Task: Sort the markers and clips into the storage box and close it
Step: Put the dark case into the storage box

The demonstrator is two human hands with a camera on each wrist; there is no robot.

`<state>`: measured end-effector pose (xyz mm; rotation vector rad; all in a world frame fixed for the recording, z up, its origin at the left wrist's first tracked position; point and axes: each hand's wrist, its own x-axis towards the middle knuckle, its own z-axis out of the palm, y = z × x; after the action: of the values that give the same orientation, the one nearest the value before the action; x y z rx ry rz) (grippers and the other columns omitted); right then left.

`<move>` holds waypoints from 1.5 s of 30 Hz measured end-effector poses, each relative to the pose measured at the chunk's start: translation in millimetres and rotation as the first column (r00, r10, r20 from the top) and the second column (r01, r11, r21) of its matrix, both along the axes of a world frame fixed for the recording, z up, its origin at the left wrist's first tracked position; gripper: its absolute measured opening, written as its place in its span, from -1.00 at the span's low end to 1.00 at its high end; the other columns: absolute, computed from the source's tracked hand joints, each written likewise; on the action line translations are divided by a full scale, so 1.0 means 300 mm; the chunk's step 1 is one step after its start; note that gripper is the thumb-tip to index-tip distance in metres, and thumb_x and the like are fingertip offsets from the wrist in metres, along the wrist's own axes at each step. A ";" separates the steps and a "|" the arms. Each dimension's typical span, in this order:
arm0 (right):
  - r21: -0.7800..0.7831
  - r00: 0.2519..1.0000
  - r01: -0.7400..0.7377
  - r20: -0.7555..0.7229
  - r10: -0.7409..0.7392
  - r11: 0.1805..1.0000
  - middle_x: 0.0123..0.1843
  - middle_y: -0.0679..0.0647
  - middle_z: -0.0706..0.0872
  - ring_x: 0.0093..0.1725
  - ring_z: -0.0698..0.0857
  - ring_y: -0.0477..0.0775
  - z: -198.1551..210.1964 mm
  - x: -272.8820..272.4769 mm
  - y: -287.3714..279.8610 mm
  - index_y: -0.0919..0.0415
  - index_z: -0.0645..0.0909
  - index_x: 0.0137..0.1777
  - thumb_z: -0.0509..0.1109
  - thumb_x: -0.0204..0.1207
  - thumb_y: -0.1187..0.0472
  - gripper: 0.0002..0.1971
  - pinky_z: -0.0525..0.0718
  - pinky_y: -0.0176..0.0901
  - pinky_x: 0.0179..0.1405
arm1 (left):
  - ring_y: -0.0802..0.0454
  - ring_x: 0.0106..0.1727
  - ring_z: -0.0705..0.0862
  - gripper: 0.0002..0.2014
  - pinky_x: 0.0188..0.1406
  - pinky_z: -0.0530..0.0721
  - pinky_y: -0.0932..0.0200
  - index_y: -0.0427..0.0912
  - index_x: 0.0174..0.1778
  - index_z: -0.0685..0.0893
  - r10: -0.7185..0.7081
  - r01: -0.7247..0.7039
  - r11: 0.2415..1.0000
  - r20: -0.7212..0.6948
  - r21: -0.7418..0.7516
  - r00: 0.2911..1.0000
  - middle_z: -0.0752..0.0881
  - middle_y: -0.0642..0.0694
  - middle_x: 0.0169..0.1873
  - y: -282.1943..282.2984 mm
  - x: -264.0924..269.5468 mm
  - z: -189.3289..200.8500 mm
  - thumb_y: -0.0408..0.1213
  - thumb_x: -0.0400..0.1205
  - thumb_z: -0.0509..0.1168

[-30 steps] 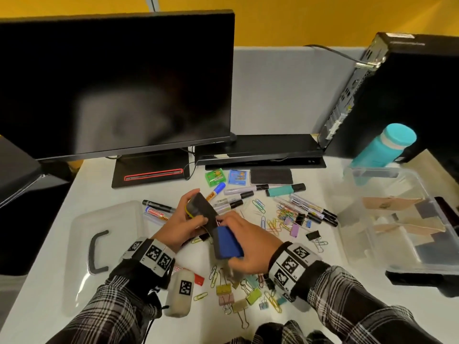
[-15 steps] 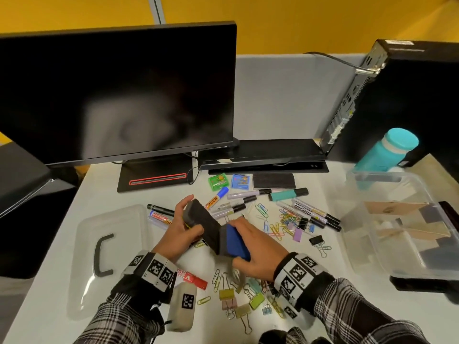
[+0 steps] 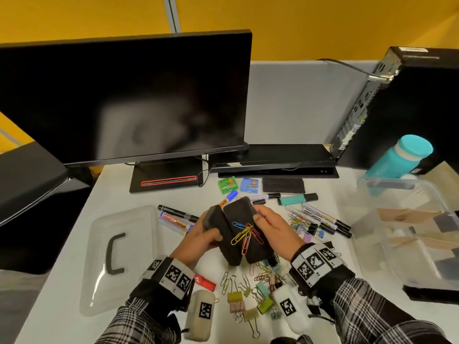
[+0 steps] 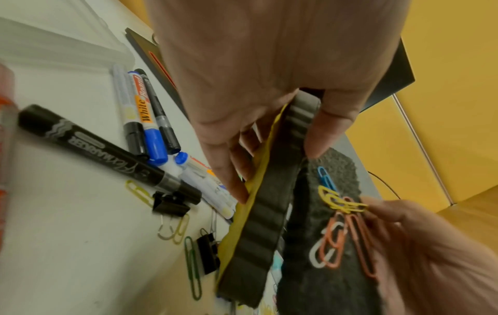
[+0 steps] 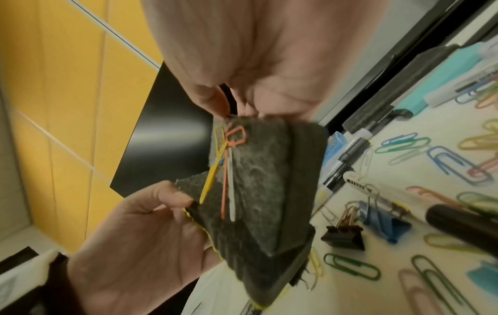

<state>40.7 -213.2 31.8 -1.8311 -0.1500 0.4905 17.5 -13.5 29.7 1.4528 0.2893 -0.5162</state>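
Note:
My left hand grips a dark board eraser with a yellow back on edge above the desk's middle. Beside it, my right hand holds a second eraser felt side up, and several coloured paper clips cling to the felt. The two erasers meet in a V. The wrist views show the yellow edge and the clinging clips. Markers and loose paper clips lie scattered around; binder clips lie near me. The clear storage box stands open at right.
The box's clear lid with a black handle lies at left. More markers lie between the lid and my hands. A monitor, a black computer case and a teal bottle stand behind. Cardboard dividers sit inside the box.
My right hand has turned its eraser over, from blue back up to felt face up, baring the clinging clips. Both hands and erasers have risen slightly and drawn closer together.

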 end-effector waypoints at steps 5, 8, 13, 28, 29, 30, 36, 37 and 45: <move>0.092 0.993 0.056 -0.113 -0.045 0.994 0.22 0.02 0.68 0.21 0.68 -0.02 -0.008 0.015 0.009 -0.10 0.55 0.21 0.08 0.72 0.22 -0.73 0.60 -0.09 0.28 | -0.19 0.17 0.62 -0.34 0.30 0.57 -0.18 0.00 0.39 0.45 -0.022 0.021 0.999 -0.020 -0.024 1.000 0.65 -0.24 0.08 -0.005 0.018 0.017 -0.34 0.30 0.29; 0.128 0.977 0.086 -0.205 -0.059 0.988 0.20 0.01 0.71 0.19 0.70 0.00 -0.006 0.020 0.025 -0.19 0.58 0.12 0.09 0.71 0.20 -0.71 0.61 -0.01 0.31 | -0.19 0.22 0.62 -0.28 0.25 0.63 -0.12 -0.03 0.46 0.41 -0.036 0.035 0.998 -0.021 -0.047 0.999 0.65 -0.24 0.12 0.001 0.020 0.015 -0.35 0.29 0.29; 0.195 0.971 0.120 -0.227 -0.075 0.973 0.22 0.11 0.72 0.23 0.69 0.14 -0.030 0.024 0.057 -0.07 0.64 0.22 0.18 0.63 0.14 -0.73 0.59 0.23 0.35 | -0.15 0.31 0.63 -0.29 0.18 0.69 -0.11 0.06 0.47 0.40 -0.078 0.079 0.987 0.016 -0.137 0.997 0.63 -0.19 0.29 -0.011 0.015 0.027 -0.24 0.38 0.46; -0.566 0.806 -0.346 0.228 0.546 0.748 0.68 -0.25 -0.23 0.63 0.07 -0.21 -0.059 -0.114 -0.039 -0.04 -0.17 0.67 -0.08 0.70 -0.06 -0.41 0.22 -0.22 0.60 | -0.27 0.14 0.71 -0.35 0.21 0.63 -0.38 0.06 0.34 0.46 0.114 -0.113 0.992 0.017 -0.053 0.993 0.68 -0.27 0.12 -0.036 0.063 -0.017 -0.13 0.32 0.49; -0.576 0.809 -0.346 0.217 0.547 0.741 0.69 -0.23 -0.15 0.62 0.13 -0.20 -0.074 -0.123 -0.059 -0.04 -0.11 0.67 -0.15 0.66 -0.14 -0.41 0.25 -0.22 0.59 | -0.26 0.15 0.70 -0.31 0.22 0.62 -0.39 0.08 0.33 0.45 0.109 -0.108 0.994 0.012 -0.036 0.994 0.67 -0.25 0.14 -0.037 0.062 -0.021 -0.08 0.27 0.52; -0.597 0.809 -0.341 0.208 0.550 0.727 0.69 -0.18 -0.01 0.59 0.23 -0.18 -0.085 -0.129 -0.078 -0.04 0.01 0.66 -0.24 0.61 -0.21 -0.38 0.30 -0.21 0.57 | -0.23 0.18 0.69 -0.26 0.22 0.63 -0.38 0.10 0.33 0.45 0.103 -0.103 0.994 0.006 -0.021 0.995 0.66 -0.22 0.18 -0.037 0.060 -0.029 -0.03 0.22 0.54; -0.522 0.850 -0.189 0.337 0.405 0.831 0.61 -0.13 0.26 0.46 0.41 -0.10 -0.073 -0.106 -0.065 0.00 0.27 0.52 -0.03 0.67 -0.10 -0.54 0.44 -0.16 0.44 | -0.16 0.22 0.67 -0.32 0.12 0.73 -0.13 0.08 0.40 0.42 0.040 -0.040 0.999 -0.007 -0.022 0.999 0.62 -0.19 0.26 -0.056 0.063 -0.057 -0.20 0.38 0.55; -0.493 0.861 -0.192 0.331 0.387 0.849 0.65 -0.13 0.17 0.52 0.34 -0.12 -0.068 -0.103 -0.042 -0.01 0.19 0.57 0.02 0.67 -0.05 -0.52 0.39 -0.19 0.48 | -0.15 0.21 0.68 -0.37 0.03 0.75 -0.03 0.05 0.41 0.41 0.030 -0.029 0.999 0.010 -0.020 1.000 0.62 -0.20 0.25 -0.065 0.065 -0.050 -0.25 0.44 0.50; -0.604 0.813 -0.253 0.290 0.504 0.756 0.59 -0.05 0.29 0.22 0.62 0.06 -0.118 -0.128 -0.071 0.15 0.31 0.57 -0.05 0.60 0.13 -0.47 0.47 -0.39 0.14 | -0.17 0.21 0.66 -0.35 0.22 0.66 -0.27 0.12 0.31 0.47 0.149 -0.146 0.987 0.030 -0.070 0.988 0.63 -0.17 0.22 -0.031 0.079 -0.044 -0.21 0.33 0.57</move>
<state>2.5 -234.4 -3.5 -2.4763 -0.7966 0.4209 41.2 -22.9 16.4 1.3616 0.3456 -0.3765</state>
